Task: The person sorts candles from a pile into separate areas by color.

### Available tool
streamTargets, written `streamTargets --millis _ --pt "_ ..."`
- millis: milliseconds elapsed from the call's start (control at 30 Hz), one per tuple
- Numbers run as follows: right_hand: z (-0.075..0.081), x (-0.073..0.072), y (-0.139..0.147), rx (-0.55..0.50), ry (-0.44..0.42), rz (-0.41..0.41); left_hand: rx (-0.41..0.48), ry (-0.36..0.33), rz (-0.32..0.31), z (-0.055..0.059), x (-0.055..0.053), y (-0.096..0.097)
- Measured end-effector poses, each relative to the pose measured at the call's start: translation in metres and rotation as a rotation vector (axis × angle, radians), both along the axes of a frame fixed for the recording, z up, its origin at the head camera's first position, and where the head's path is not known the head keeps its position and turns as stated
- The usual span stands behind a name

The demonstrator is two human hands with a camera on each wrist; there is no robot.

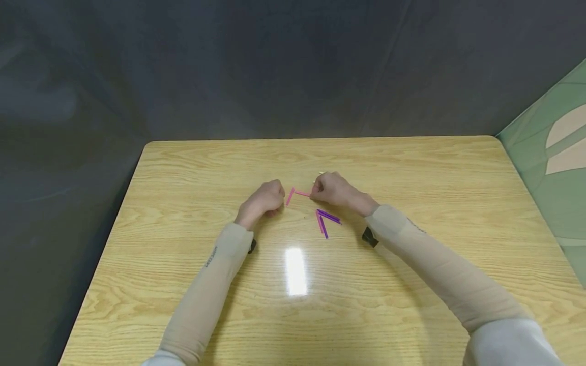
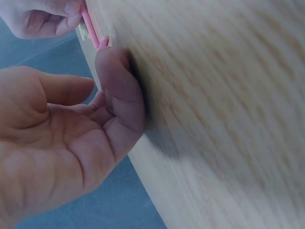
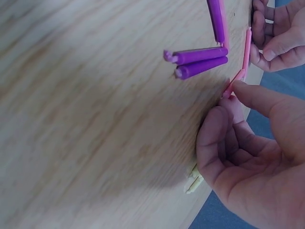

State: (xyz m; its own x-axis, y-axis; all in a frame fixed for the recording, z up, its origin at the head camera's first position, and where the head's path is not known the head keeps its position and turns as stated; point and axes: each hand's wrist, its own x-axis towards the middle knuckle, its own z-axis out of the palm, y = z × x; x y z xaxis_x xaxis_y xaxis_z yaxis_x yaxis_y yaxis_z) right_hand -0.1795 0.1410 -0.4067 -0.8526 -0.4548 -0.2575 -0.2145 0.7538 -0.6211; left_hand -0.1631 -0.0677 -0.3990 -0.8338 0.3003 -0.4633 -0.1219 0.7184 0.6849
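My right hand [image 1: 336, 189] pinches one end of a thin pink candle [image 1: 302, 193] between thumb and forefinger, low over the table. Its other end meets the top of a second pink candle [image 1: 290, 196], which lies slanted beside my left hand [image 1: 265, 199]. The left fingers are loosely bent with the thumb apart, and nothing shows between them in the left wrist view; whether a fingertip touches the slanted candle I cannot tell. Toward me lie several purple candles [image 3: 202, 61] and another pink candle [image 1: 319, 222], arranged in a V. Pale yellow candles [image 3: 194, 181] lie behind my right hand, partly hidden.
The wood-grain table [image 1: 183, 168] has its far edge just beyond the hands, against a dark curtain [image 1: 293, 66]. A bright light reflection [image 1: 296, 272] shows on the tabletop nearer me. A green patterned panel [image 1: 549, 147] stands along the right side.
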Motion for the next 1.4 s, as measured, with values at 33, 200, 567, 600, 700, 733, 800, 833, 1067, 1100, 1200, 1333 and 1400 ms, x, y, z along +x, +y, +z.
streamTargets --millis 33,200,567,600,700,733,800,833,1067,1100,1200,1333,1400 --pt "0.000 0.000 0.000 -0.004 -0.001 0.004 -0.002 0.003 -0.001 0.000 0.000 0.000" --pt "0.000 -0.001 0.000 -0.001 0.000 0.014 -0.024 0.017 -0.025 -0.001 -0.001 -0.001" --pt "0.001 0.000 0.002 -0.006 0.006 0.004 -0.038 -0.004 -0.043 0.000 -0.004 0.002" --pt "0.001 0.000 0.002 -0.006 0.005 0.002 -0.039 -0.001 -0.047 0.001 -0.004 0.002" --pt "0.002 0.000 0.005 0.002 0.012 0.002 -0.039 0.006 -0.060 0.001 -0.004 0.002" --pt "0.002 0.000 0.006 0.005 0.015 0.001 -0.035 0.008 -0.065 0.001 -0.004 0.002" --pt "0.002 0.000 0.008 0.009 0.021 0.003 -0.028 0.011 -0.076 0.002 -0.004 0.002" --pt "0.001 0.001 0.009 0.009 0.024 0.008 -0.026 0.013 -0.079 0.002 -0.004 0.002" --pt "0.002 0.001 0.008 -0.005 0.013 0.014 -0.054 0.041 -0.047 0.003 -0.003 0.000" --pt "0.003 0.001 0.008 -0.004 0.014 0.012 -0.060 0.047 -0.045 0.003 -0.003 0.000" --pt "0.002 0.002 0.009 -0.009 0.010 0.013 -0.075 0.069 -0.045 0.003 -0.002 0.000" --pt "0.002 0.005 0.012 -0.014 0.000 0.022 -0.075 0.097 -0.066 0.002 0.003 -0.002" --pt "0.003 0.007 0.014 -0.012 -0.002 0.022 -0.063 0.104 -0.082 0.003 0.005 -0.004"
